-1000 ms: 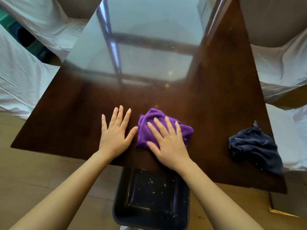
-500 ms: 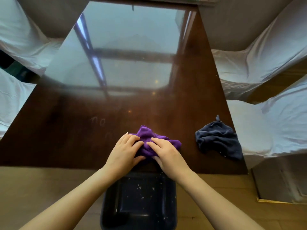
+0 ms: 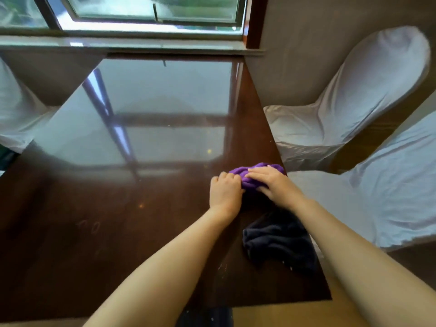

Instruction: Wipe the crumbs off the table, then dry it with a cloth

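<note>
A bunched purple cloth (image 3: 250,173) lies on the glossy dark brown table (image 3: 118,208), close to its right edge. My right hand (image 3: 274,185) presses flat on top of the cloth. My left hand (image 3: 225,192) grips the cloth's left side with curled fingers. A crumpled dark navy cloth (image 3: 278,241) rests on the table nearer to me, between my forearms. A few pale crumbs (image 3: 223,267) lie beside the navy cloth, near the front edge.
White-covered chairs stand to the right (image 3: 342,109) and to the left (image 3: 16,114) of the table. A window and sill (image 3: 141,41) run along the far side. A dark bin (image 3: 207,317) with specks in it peeks out below the table's front edge.
Both hands have carried the purple cloth from the front middle of the table, above the bin, to the right edge, past the navy cloth. The camera has tilted up toward the window.
</note>
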